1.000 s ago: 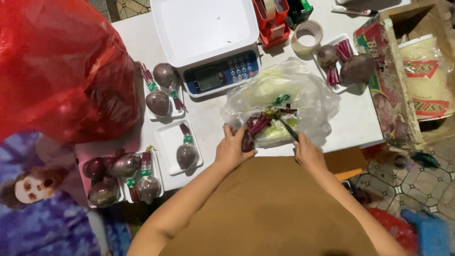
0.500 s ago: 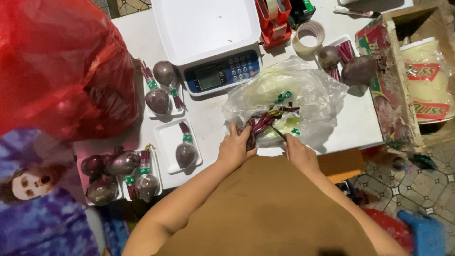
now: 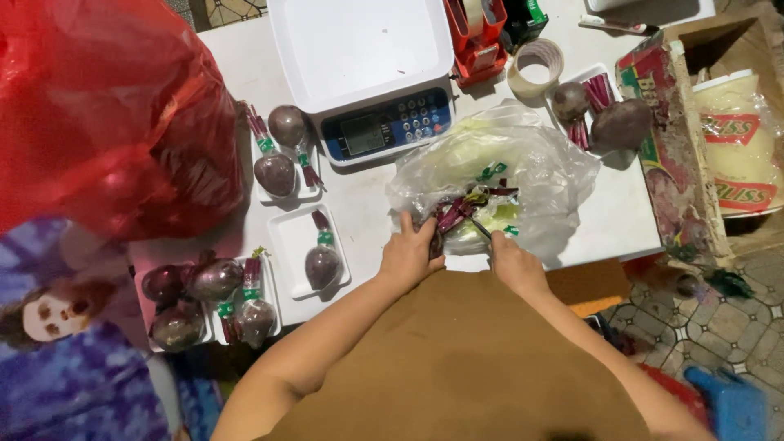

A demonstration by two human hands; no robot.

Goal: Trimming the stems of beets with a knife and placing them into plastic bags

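- Down at the near edge of the white desk (image 3: pixel 359 192), the left hand (image 3: pixel 411 255) has its fingers closed on a bunch of purple-red beet stems (image 3: pixel 451 217) lying on a crumpled clear plastic bag (image 3: pixel 523 167).
- The right hand (image 3: pixel 513 263) sits just beside it, fingers wrapped around a thin dark tool (image 3: pixel 481 229) whose tip points at the stems; I cannot tell what kind of tool it is.
- Small green tape bits (image 3: pixel 490 172) lie scattered on the bag.
- A white scale (image 3: pixel 359 57) with a flat, smooth pan and a blue keypad stands at the far side of the desk.
- Left of the hands, a white foam tray (image 3: pixel 287 245) holds one dark round beet (image 3: pixel 322 265) with a green band on its stem; another tray (image 3: pixel 282 189) farther back carries two.
- More wrapped beets (image 3: pixel 214 279) crowd the left corner under a bulging red plastic sack (image 3: pixel 106 114).
- A roll of tape (image 3: pixel 535 67) and a red dispenser (image 3: pixel 478 37) stand beyond the bag.
- At the right edge, a cardboard box (image 3: pixel 678 163) with a red and green print leans against the desk, with yellow packages (image 3: pixel 739 139) behind it.
- Bare desk shows between the trays and the bag.
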